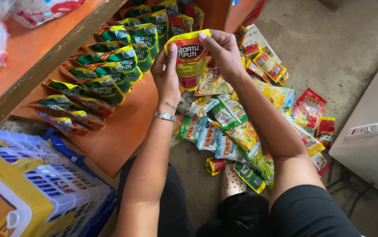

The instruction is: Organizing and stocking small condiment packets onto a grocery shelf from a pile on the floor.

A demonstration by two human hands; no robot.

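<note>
My left hand (166,72) and my right hand (224,50) both grip a red and yellow sachet pouch (190,61), held upright above the lower orange shelf board (118,127). A silver watch band sits on my left wrist. On that shelf, to the left of the pouch, stand rows of green pouches (123,57) and some red ones (72,118), leaning in overlapping lines.
A heap of mixed coloured sachets (241,127) lies on the concrete floor under my right forearm. An upper orange shelf (31,52) holds plastic bags at top left. A white and blue plastic crate (53,180) and a yellow box (0,202) stand bottom left. A white cabinet (373,131) is at right.
</note>
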